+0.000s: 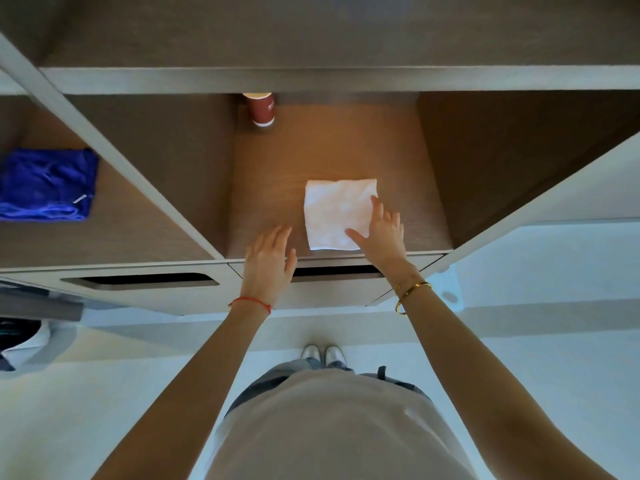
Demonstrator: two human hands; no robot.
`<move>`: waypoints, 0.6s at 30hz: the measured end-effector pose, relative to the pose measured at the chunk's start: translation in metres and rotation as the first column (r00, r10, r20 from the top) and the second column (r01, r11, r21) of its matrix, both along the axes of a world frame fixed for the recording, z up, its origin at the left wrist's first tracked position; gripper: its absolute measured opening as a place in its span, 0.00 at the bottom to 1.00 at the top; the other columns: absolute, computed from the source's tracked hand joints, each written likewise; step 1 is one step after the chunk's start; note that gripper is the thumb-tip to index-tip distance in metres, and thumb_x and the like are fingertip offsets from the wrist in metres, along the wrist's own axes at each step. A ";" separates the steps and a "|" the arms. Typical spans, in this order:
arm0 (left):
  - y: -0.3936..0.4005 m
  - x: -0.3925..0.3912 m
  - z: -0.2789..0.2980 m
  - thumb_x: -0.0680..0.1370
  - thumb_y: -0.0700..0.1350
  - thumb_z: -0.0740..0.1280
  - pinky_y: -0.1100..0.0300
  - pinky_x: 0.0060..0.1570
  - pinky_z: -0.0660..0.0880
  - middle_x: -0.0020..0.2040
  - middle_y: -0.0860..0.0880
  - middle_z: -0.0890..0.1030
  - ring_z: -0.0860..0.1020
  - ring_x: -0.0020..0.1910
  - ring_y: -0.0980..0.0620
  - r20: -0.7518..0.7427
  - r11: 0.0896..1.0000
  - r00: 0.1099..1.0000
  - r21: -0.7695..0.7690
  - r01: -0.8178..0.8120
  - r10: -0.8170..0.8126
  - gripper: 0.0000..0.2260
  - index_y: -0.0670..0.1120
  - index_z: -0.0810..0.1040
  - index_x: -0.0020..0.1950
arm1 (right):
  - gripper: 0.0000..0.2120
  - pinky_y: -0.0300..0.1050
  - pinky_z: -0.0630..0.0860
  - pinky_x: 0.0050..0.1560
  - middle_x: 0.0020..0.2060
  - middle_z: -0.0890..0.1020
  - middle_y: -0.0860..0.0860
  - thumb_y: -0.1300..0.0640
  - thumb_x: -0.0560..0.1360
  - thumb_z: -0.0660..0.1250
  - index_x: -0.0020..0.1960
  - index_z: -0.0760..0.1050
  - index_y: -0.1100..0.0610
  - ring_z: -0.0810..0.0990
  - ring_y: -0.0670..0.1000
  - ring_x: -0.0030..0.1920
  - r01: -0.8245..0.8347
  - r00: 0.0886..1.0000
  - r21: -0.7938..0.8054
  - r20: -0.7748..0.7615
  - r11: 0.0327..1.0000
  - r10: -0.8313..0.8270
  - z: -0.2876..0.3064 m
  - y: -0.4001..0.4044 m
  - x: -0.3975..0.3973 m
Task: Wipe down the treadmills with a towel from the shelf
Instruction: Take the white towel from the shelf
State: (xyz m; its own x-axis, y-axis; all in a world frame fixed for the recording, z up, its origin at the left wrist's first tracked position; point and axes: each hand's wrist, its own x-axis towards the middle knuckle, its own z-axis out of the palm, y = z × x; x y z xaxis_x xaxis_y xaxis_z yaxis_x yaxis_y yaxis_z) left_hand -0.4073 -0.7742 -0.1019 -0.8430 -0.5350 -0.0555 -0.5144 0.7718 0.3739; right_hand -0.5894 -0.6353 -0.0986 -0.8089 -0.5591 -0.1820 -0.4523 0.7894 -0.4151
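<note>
A folded white towel [334,213] lies flat on the wooden floor of the middle shelf compartment [270,174], near its front edge. My right hand [379,230] rests on the towel's right side with fingers spread and straight, thumb and forefinger on the cloth. My left hand [268,258] hovers open over the shelf's front edge, just left of the towel and not touching it. No treadmill is in view.
A dark red paper cup [261,109] stands at the back of the same compartment. A folded blue towel [48,185] lies in the left compartment. Drawer fronts with slot handles [138,280] run below the shelf. Pale floor lies beneath me.
</note>
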 end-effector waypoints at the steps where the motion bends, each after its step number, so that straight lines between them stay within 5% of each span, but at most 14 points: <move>1: 0.000 0.001 -0.002 0.83 0.47 0.59 0.49 0.73 0.64 0.72 0.45 0.71 0.67 0.72 0.46 -0.002 1.000 1.000 0.005 -0.002 0.002 0.20 0.43 0.68 0.74 | 0.40 0.55 0.64 0.70 0.71 0.67 0.56 0.42 0.76 0.67 0.78 0.52 0.59 0.65 0.59 0.69 0.012 1.000 -0.010 -0.018 1.000 -0.013 -0.003 0.000 0.000; 6: 0.001 0.002 -0.007 0.83 0.47 0.60 0.48 0.73 0.64 0.72 0.45 0.71 0.67 0.72 0.45 0.002 1.000 1.000 0.016 -0.010 0.010 0.19 0.43 0.71 0.73 | 0.35 0.54 0.67 0.69 0.68 0.70 0.59 0.49 0.77 0.69 0.76 0.58 0.60 0.68 0.60 0.67 0.049 0.998 -0.094 -0.031 0.994 -0.052 -0.008 -0.002 0.000; 14: 0.001 0.001 -0.007 0.82 0.46 0.61 0.49 0.73 0.63 0.72 0.45 0.71 0.66 0.72 0.45 0.005 1.000 1.000 0.009 -0.017 0.017 0.18 0.43 0.72 0.72 | 0.18 0.49 0.79 0.49 0.55 0.79 0.58 0.57 0.77 0.66 0.65 0.69 0.59 0.78 0.57 0.52 0.139 0.990 -0.242 0.035 0.960 -0.135 -0.007 0.006 0.011; 18: 0.001 0.001 -0.005 0.82 0.45 0.61 0.49 0.73 0.64 0.71 0.45 0.71 0.67 0.71 0.45 -0.003 1.000 1.000 0.006 -0.008 0.008 0.18 0.43 0.72 0.71 | 0.17 0.36 0.73 0.43 0.49 0.81 0.53 0.59 0.75 0.68 0.62 0.72 0.59 0.78 0.52 0.45 0.202 0.979 -0.312 0.086 0.929 -0.184 -0.004 0.021 0.014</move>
